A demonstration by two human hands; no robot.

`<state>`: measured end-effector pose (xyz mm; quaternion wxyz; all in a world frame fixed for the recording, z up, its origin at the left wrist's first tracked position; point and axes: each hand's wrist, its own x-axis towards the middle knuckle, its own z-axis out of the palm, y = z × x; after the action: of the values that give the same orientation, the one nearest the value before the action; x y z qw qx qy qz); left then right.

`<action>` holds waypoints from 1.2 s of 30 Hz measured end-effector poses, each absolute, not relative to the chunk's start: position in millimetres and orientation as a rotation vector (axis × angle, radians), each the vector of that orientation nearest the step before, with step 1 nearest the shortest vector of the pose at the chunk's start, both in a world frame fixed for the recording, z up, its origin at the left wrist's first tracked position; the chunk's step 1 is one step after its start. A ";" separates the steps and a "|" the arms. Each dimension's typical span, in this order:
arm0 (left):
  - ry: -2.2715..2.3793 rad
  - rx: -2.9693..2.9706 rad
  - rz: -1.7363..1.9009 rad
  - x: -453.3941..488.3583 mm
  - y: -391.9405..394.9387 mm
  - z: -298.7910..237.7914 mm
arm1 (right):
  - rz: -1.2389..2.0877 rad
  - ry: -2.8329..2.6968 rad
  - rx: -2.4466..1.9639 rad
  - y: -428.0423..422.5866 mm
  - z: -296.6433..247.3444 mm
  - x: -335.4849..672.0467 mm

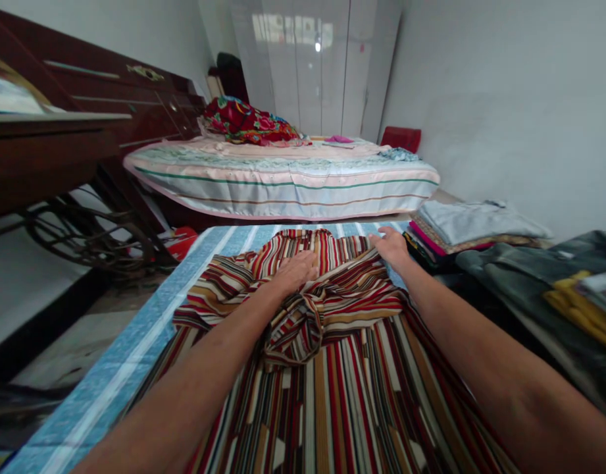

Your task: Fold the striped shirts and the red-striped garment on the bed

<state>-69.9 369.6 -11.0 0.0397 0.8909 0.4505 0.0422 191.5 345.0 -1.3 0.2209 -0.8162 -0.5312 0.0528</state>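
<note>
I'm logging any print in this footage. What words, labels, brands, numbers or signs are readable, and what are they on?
There is no readable text.
Striped garment: only a pattern, no lettering that I can make out.
Wardrobe: a small red mark, too small to read.

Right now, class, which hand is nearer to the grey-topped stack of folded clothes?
Right. The right hand is at the striped garment's edge, just left of the grey-topped stack; the left hand is farther left, on the garment's upper middle.
</note>
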 end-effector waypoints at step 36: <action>1.582 2.734 0.749 -130.6 164.3 -11.6 | 0.358 -2.120 -1.861 241.0 7.7 116.4</action>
<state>-130.6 164.3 -11.6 -0.0524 0.8411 0.4865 0.2304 116.4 241.0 7.7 0.1485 -0.6473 -0.7372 0.1246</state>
